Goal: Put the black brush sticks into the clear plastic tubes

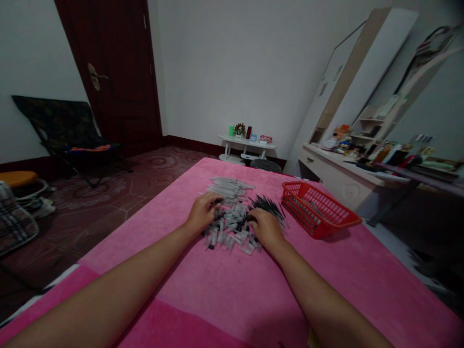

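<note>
A heap of small clear plastic caps with dark ends [231, 227] lies on the pink cloth [224, 285]. My left hand [201, 212] rests on the heap's left side, fingers curled among the pieces. My right hand [266, 228] sits on its right side, fingers bent down into the pile. Behind the heap lies a row of long pale tubes [228, 187]. A bundle of thin black sticks [270, 207] lies just beyond my right hand. What either hand's fingers pinch is hidden.
A red plastic basket [319, 210] stands to the right on the cloth. A desk with clutter [348, 169] is at the right, a small white table [246, 142] by the far wall, a folding chair [68, 140] and dark door [119, 72] at the left.
</note>
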`<action>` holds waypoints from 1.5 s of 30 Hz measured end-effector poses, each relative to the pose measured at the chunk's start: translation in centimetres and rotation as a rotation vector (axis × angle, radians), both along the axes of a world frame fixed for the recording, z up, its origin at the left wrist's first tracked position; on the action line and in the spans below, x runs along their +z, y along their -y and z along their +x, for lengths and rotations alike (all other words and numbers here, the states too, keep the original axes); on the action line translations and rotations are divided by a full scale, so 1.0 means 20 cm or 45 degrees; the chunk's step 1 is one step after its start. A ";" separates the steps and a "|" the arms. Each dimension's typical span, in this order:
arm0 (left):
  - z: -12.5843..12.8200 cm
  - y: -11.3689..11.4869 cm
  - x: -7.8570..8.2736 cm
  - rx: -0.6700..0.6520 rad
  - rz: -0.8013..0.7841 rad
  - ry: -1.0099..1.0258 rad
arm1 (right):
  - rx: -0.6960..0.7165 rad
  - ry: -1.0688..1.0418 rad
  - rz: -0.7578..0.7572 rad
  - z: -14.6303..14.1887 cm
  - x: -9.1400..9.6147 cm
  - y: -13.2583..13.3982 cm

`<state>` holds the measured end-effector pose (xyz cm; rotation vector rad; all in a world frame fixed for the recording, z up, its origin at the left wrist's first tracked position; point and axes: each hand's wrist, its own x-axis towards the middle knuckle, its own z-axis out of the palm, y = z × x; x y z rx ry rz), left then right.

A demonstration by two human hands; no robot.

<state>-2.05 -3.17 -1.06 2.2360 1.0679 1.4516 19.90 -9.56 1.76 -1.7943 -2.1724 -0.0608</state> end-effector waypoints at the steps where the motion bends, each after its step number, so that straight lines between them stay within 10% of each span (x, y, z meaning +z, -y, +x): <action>1: 0.00 0.01 0.00 -0.016 0.025 -0.048 | -0.004 0.022 0.003 0.00 0.00 0.00; 11: 0.01 0.05 0.03 -0.131 0.151 -0.418 | 0.138 -0.899 0.168 0.00 -0.01 -0.05; 20: 0.00 0.07 0.04 -0.156 0.257 -0.476 | 0.075 -1.550 -0.172 -0.12 -0.01 0.01; 45: 0.00 0.09 0.05 -0.179 0.365 -0.538 | 0.205 -0.919 0.128 -0.14 0.00 0.04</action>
